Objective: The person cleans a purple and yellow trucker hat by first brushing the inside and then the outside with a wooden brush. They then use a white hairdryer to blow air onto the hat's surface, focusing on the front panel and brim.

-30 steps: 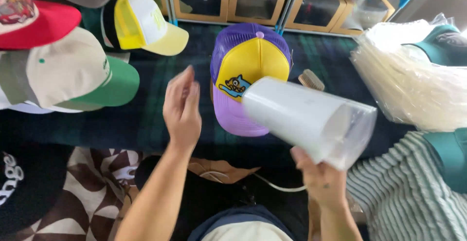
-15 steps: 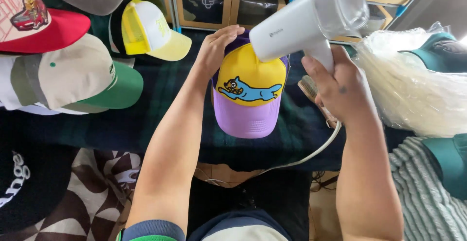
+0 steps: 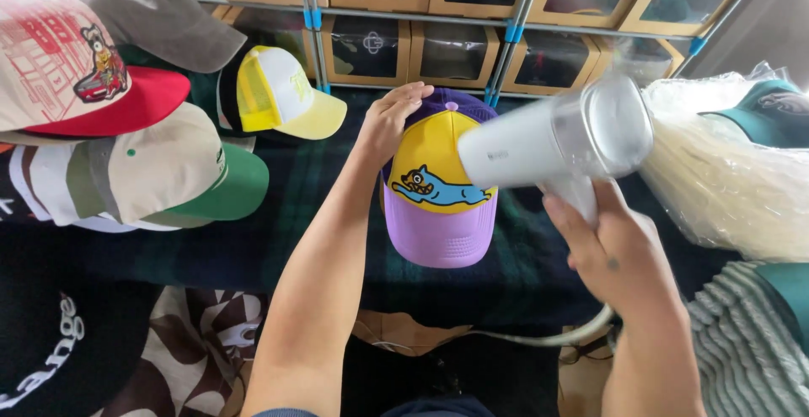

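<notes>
On the bench (image 3: 278,248), draped in dark green plaid cloth, centre: one purple mesh-backed cap with yellow front panel and blue-and-orange cartoon animal patch (image 3: 438,194), brim toward the wearer of the camera. Its right edge is hidden behind the white handheld garment steamer (image 3: 552,143); the steamer's handle is mostly covered by the right hand (image 3: 611,253), whose grip is clamped round it, wrist bent, nozzle end lying across the cap's front. A pale cord (image 3: 548,333) trails below the wrist, its far end out of view. Left hand (image 3: 389,118): arm stretched forward, palm on the cap's crown at its left side, fingers curved over the top; grip resting there, not closed round anything. Left of the cap: yellow-and-white mesh cap (image 3: 282,88), beige cap with green brim (image 3: 160,177), cream cap with red brim (image 3: 80,67), partly cut off. Right: clear plastic bags (image 3: 716,173), contents unclear. Behind: shelf of cardboard window boxes (image 3: 455,46), contents dim.
</notes>
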